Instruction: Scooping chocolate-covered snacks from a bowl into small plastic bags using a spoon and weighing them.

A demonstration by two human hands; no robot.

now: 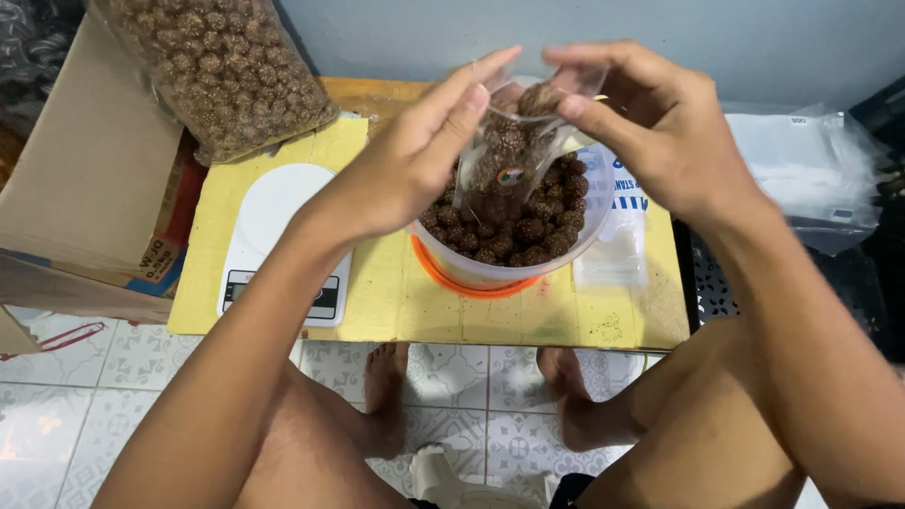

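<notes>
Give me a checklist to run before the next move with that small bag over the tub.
1. Both hands on the bag: ok. Left hand and right hand pinch the top of the small clear bag.
2. Bag over the tub: ok. It hangs above the clear tub of brown balls.
3. Bag filled: ok, brown balls show inside it.
4. Bag mouth sealed: cannot tell, the fingers cover it.
5. Scale free: ok. Nothing sits on the white scale.
6. Scale reading: cannot tell, the arm hides part of the display.
</notes>
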